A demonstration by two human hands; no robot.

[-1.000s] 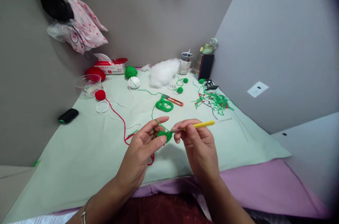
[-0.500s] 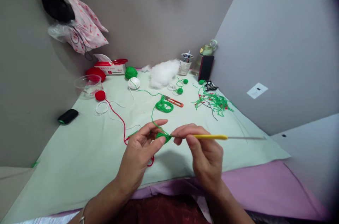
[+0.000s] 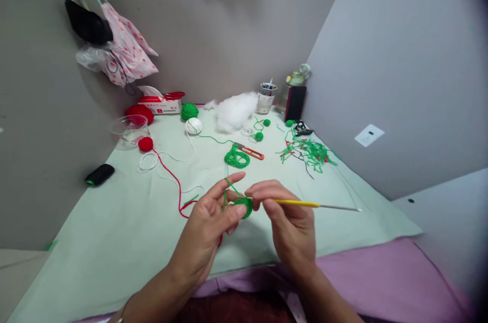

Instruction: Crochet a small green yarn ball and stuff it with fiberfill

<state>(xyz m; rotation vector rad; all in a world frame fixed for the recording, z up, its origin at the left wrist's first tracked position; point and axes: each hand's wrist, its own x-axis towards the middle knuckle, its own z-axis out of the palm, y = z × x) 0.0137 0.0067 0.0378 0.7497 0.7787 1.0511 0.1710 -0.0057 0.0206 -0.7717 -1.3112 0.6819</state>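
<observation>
My left hand [image 3: 209, 216] pinches a small green crochet piece [image 3: 244, 206] between thumb and fingers. Green yarn runs over its raised index finger and back toward a loose green yarn coil [image 3: 237, 156]. My right hand [image 3: 287, 216] is closed round a crochet hook with a yellow grip [image 3: 297, 203]; its bare metal end points to the right. The hook's working tip meets the top of the green piece, and fingers partly hide it. Just behind the coil lie orange thread snips [image 3: 249, 151].
White stuffing [image 3: 237, 112], a green yarn ball [image 3: 189, 111], a white ball [image 3: 193, 126] and a red ball [image 3: 145, 144] sit toward the back. Yarn scraps [image 3: 312, 154] lie at right, near a phone [image 3: 296, 104]. A black case [image 3: 99, 175] lies at left.
The green piece has turned in my left hand and now shows a rounder face. The hook's free end has dipped and shifted left. The camera view has tilted up slightly.
</observation>
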